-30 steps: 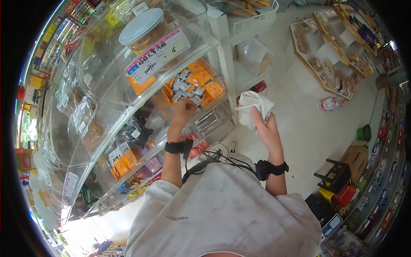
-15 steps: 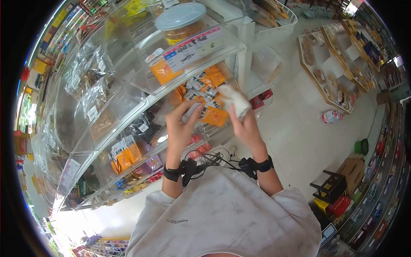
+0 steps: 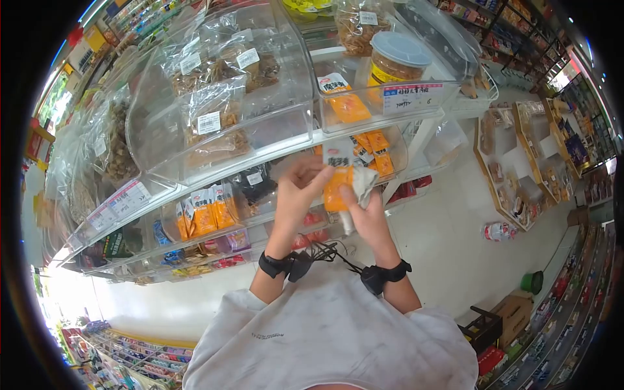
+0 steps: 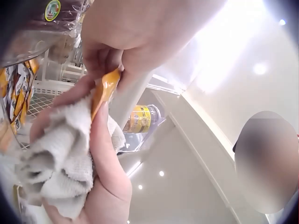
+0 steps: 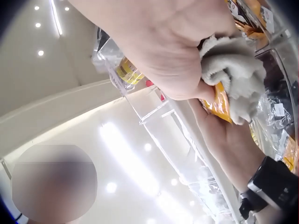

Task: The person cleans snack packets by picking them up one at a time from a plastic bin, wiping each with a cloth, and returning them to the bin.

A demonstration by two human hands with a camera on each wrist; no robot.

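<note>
In the head view, an orange-and-white snack packet (image 3: 337, 195) is held up between both hands, in front of the shelf. My left hand (image 3: 296, 198) pinches its left edge between thumb and fingers. A crumpled whitish cloth (image 3: 366, 195) is bunched in my right hand (image 3: 372, 229), whose thumb presses on the packet's printed front. Seen from the left wrist, the cloth (image 4: 60, 144) lies against the packet (image 4: 105, 91) and the right thumb runs along it. The right wrist view shows the orange packet (image 5: 223, 105) partly covered by the cloth (image 5: 236, 77).
Behind the hands, a clear bin (image 3: 400, 153) contains similar orange packets. Above it a shelf bears a blue-lidded jar (image 3: 400, 58), another orange packet (image 3: 344, 101) and a price card (image 3: 413, 99). More orange packets (image 3: 205, 211) stand lower left. Cables (image 3: 325, 252) hang between the wrists.
The left hand has come up out of the bin with a packet. The right hand has moved left with the cloth and now grips the packet too. The view has turned, shifting the shelf rightward.
</note>
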